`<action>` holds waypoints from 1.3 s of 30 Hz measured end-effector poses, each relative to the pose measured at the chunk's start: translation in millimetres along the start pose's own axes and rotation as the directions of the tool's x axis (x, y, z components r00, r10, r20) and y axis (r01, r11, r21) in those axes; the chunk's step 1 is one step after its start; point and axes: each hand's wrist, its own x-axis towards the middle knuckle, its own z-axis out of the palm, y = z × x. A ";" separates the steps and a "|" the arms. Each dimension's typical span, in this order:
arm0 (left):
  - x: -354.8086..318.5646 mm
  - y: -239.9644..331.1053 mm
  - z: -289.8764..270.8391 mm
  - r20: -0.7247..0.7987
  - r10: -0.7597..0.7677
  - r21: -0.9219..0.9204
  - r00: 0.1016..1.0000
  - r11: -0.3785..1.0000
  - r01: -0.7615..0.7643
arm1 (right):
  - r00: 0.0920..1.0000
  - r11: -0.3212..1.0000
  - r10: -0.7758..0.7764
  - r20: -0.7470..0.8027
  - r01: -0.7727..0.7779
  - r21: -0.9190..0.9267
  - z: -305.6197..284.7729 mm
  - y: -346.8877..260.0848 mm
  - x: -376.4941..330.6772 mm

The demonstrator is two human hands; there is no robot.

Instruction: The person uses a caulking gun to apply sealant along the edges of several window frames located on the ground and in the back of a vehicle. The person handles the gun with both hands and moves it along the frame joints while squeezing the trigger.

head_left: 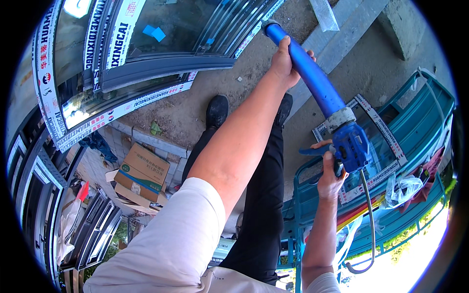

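A blue caulking gun (pixel 316 77) slants across the upper right, its long barrel tipped toward the top middle. My left hand (pixel 285 63) is wrapped round the barrel near its front end. Lower down, my right hand (pixel 330 179) grips the handle by the trigger, below the grey collar (pixel 340 118) of the barrel. From the rear of the gun a hooked metal rod (pixel 372 222) sticks out toward me. What lies inside the barrel is hidden.
Dark window frames (pixel 161 72) with printed protective tape stand at the left. An opened cardboard box (pixel 145 167) sits on the paving. To the right is a teal metal cart (pixel 415 127) carrying a taped glass panel (pixel 373 146) and plastic bags (pixel 403 188). Concrete slabs (pixel 351 29) lie ahead.
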 end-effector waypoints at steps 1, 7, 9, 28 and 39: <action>-1.0 0.2 -1.2 -0.005 -0.006 -0.003 1.000 1.000 0.006 | 1.000 1.000 0.003 0.001 -0.003 0.016 0.6 -0.2 -1.5; -6.4 2.0 -13.9 -0.018 -0.022 -0.008 1.000 1.000 0.022 | 0.999 0.998 0.035 0.006 -0.035 0.046 6.4 -1.3 -11.4; -9.1 2.7 -16.2 -0.031 -0.028 -0.008 0.999 1.000 0.028 | 0.999 0.998 0.046 0.011 -0.046 0.044 7.4 -0.8 -14.4; -29.7 6.5 -42.1 -0.070 -0.043 0.013 0.997 0.999 0.044 | 0.999 0.998 0.053 -0.010 -0.053 0.021 21.0 1.4 -37.7; -45.9 9.7 -61.6 -0.088 -0.062 0.011 0.994 0.998 0.064 | 0.994 0.993 0.108 -0.011 -0.107 0.046 26.0 1.9 -52.6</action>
